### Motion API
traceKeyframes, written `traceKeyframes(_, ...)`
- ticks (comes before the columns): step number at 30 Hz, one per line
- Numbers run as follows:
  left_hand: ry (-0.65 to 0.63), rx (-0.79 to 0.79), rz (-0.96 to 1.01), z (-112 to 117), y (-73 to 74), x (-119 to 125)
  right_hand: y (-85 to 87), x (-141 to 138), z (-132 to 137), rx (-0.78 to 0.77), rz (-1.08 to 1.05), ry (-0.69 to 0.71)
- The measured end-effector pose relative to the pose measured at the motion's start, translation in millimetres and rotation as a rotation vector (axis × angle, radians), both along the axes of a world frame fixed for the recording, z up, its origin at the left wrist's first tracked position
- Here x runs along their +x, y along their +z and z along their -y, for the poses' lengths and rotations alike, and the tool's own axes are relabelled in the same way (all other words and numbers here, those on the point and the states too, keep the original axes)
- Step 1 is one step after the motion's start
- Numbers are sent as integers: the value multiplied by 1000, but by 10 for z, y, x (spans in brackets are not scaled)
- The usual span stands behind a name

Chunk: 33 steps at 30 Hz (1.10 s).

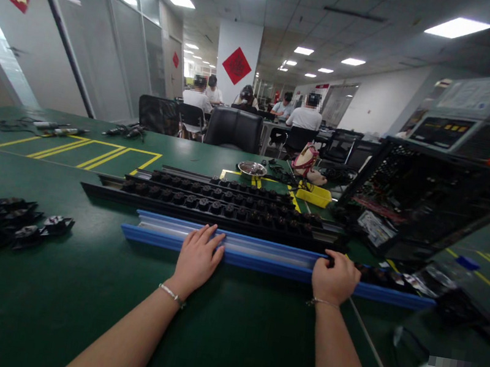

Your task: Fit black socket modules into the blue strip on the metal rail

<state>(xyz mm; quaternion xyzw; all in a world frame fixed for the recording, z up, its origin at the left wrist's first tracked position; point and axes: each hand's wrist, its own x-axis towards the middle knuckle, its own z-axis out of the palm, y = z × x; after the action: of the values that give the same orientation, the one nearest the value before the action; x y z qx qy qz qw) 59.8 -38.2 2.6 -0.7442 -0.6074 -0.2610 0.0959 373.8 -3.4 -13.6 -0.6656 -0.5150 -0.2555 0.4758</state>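
Note:
A long blue rail [260, 260] with an open channel lies across the green table in front of me. My left hand [200, 257] rests on its left half, fingers stretched over the channel. Further right, my right hand [335, 278] is closed at the channel, with a bit of a small black piece [329, 261] showing by the fingers. Beyond it, several black pieces [383, 277] sit in the rail's right end. Just behind lie black rails [104, 192] carrying rows of black knob-like parts [216, 207].
Loose black parts [11, 221] lie at left. Behind the rails stand a metal bowl [251, 169] and a yellow tray [314, 195]. An opened computer case [427, 206] is at right, near a blue-capped clear container [449, 273]. Cables [49, 129] lie at back left; people sit farther off.

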Motion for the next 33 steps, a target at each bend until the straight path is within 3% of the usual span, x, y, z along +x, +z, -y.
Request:
traceKeyframes(20,-11,-8,9,0,-3,-2,95,-272,59,-52,-12,77)
traceKeyframes(33,-9,3,-6,-1,-20,-6,117,-577,118,-111,40,211)
